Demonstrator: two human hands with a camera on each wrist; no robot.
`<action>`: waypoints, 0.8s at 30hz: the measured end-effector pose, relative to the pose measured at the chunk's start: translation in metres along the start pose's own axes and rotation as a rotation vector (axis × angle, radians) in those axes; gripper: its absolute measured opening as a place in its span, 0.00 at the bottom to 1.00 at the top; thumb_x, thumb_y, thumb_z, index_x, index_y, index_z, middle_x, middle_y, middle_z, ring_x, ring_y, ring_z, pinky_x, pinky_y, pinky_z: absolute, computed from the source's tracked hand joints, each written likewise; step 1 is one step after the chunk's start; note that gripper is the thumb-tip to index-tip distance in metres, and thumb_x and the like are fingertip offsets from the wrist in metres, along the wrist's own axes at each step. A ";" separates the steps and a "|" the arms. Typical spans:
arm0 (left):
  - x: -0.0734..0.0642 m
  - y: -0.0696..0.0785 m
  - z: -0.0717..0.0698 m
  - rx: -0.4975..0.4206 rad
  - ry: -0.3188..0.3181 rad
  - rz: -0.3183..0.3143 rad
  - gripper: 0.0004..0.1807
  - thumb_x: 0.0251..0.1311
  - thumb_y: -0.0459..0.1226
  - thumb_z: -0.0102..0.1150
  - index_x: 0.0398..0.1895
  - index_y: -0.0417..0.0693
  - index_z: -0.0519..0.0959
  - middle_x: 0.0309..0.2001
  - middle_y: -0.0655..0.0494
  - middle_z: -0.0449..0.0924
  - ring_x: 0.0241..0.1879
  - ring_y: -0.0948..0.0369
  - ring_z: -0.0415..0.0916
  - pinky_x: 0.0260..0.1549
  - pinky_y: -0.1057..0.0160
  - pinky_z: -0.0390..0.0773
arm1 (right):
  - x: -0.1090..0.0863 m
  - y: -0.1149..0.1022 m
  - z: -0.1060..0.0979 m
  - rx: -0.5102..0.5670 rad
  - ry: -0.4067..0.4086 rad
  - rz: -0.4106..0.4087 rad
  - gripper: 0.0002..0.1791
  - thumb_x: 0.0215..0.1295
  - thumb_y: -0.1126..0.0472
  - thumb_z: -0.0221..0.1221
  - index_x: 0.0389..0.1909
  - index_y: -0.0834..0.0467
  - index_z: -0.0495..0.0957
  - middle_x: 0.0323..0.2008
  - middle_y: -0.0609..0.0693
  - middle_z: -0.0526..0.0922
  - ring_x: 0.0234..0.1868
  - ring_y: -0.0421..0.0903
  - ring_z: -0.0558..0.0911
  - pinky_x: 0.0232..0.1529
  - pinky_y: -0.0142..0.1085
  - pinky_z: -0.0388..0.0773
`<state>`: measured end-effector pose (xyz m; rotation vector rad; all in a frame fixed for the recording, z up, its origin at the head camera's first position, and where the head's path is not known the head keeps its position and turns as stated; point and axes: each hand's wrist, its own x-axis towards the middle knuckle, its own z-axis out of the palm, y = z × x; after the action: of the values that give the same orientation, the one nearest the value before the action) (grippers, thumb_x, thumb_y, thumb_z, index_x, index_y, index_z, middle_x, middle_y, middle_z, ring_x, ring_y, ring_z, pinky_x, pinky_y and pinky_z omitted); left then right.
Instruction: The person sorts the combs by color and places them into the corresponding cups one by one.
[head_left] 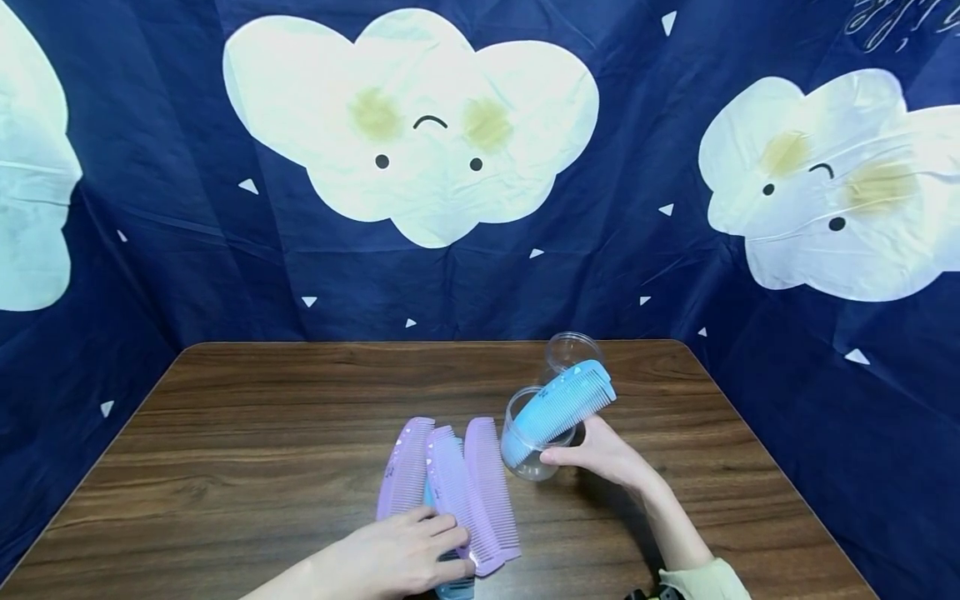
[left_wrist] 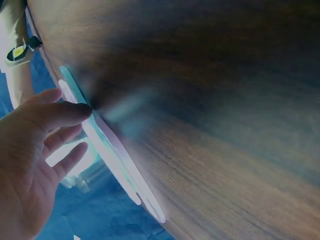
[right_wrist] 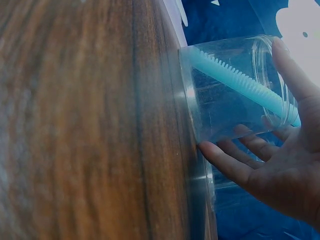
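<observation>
My right hand (head_left: 600, 454) holds a clear plastic cup (head_left: 532, 468), its thumb at the rim and fingers along the side in the right wrist view. A light blue comb (head_left: 562, 404) leans inside the cup, its upper end sticking out over the rim. Nearer the front, my left hand (head_left: 405, 550) is over several overlapping combs, its fingers loosely bent and touching them. Among these are a left purple comb (head_left: 406, 467), a middle purple comb (head_left: 457, 492) and a right purple comb (head_left: 489, 483). A blue comb (head_left: 456, 590) is partly hidden beneath the left hand.
Behind the held cup stands another clear cup (head_left: 573, 350), partly hidden by the comb. The brown wooden table (head_left: 262, 433) ends at a dark blue cloth (head_left: 450, 283) with white clouds. A watch (left_wrist: 19, 52) is on the right wrist.
</observation>
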<state>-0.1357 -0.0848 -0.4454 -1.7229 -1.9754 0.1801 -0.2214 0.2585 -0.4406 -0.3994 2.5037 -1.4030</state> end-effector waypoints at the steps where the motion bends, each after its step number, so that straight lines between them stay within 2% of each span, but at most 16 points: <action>1: 0.000 0.000 -0.001 -0.009 -0.014 0.002 0.13 0.65 0.50 0.61 0.51 0.66 0.78 0.42 0.68 0.75 0.42 0.70 0.71 0.41 0.72 0.75 | 0.000 0.000 0.000 0.000 -0.001 -0.002 0.46 0.58 0.51 0.73 0.74 0.56 0.63 0.67 0.55 0.77 0.72 0.53 0.70 0.72 0.53 0.64; 6: 0.000 -0.001 -0.003 -0.067 -0.081 0.015 0.12 0.68 0.52 0.60 0.51 0.66 0.78 0.43 0.69 0.75 0.42 0.71 0.71 0.41 0.74 0.73 | 0.000 0.000 -0.001 -0.002 -0.012 -0.010 0.44 0.58 0.51 0.73 0.73 0.55 0.64 0.66 0.54 0.78 0.70 0.52 0.71 0.71 0.52 0.65; 13: 0.003 -0.001 -0.001 -0.046 -0.082 0.043 0.14 0.69 0.54 0.58 0.53 0.66 0.79 0.42 0.70 0.75 0.40 0.72 0.71 0.39 0.75 0.72 | 0.000 0.001 0.000 -0.003 -0.012 -0.013 0.42 0.58 0.51 0.73 0.71 0.55 0.66 0.64 0.53 0.79 0.69 0.51 0.72 0.71 0.51 0.65; 20: 0.006 0.000 0.002 0.036 -0.067 0.070 0.12 0.69 0.55 0.55 0.51 0.68 0.79 0.45 0.71 0.77 0.43 0.72 0.72 0.38 0.74 0.71 | 0.000 0.000 0.000 -0.003 -0.008 0.002 0.43 0.58 0.50 0.73 0.72 0.55 0.65 0.65 0.53 0.78 0.70 0.51 0.71 0.72 0.51 0.64; 24: 0.008 -0.001 0.004 0.140 -0.069 0.095 0.13 0.70 0.56 0.52 0.53 0.70 0.77 0.49 0.73 0.78 0.45 0.73 0.72 0.36 0.74 0.70 | 0.000 0.001 0.000 0.001 -0.006 0.007 0.44 0.58 0.50 0.73 0.73 0.54 0.64 0.66 0.53 0.78 0.71 0.51 0.71 0.72 0.52 0.63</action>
<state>-0.1390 -0.0765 -0.4460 -1.7416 -1.8817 0.4064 -0.2215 0.2590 -0.4414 -0.3938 2.4978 -1.3981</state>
